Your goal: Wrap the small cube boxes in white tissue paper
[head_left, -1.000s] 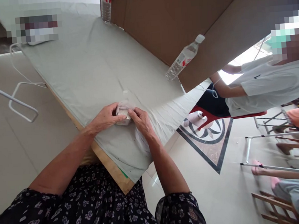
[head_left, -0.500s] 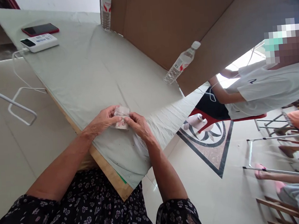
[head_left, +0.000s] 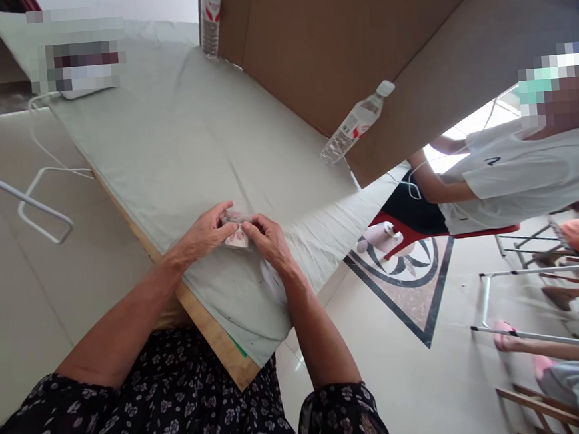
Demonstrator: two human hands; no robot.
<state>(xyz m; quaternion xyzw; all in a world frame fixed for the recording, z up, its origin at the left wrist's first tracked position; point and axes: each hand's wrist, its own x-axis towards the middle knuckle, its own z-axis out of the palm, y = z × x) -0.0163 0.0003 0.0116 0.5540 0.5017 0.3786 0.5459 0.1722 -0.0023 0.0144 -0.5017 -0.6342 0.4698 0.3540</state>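
Observation:
Both my hands meet over a small pale packet with pink print (head_left: pixel 238 238), held just above the grey-green cloth (head_left: pixel 178 139) that covers the table. My left hand (head_left: pixel 204 232) pinches the packet's left side with thumb and fingers. My right hand (head_left: pixel 266 239) has its fingers curled on the packet's right side. Most of the packet is hidden between my fingers, and I cannot make out what it is.
Two clear water bottles, one near (head_left: pixel 357 122) and one far (head_left: pixel 210 19), stand against a brown cardboard wall (head_left: pixel 330 33). A white device with a cable (head_left: pixel 83 86) lies at the far left corner. A seated person in a white shirt (head_left: pixel 521 172) is on the right. The table's wooden edge (head_left: pixel 213 336) is near me.
The packet has been folded smaller between my fingers and sits lower on the cloth. My hands stay in the same spot; the view shifted slightly.

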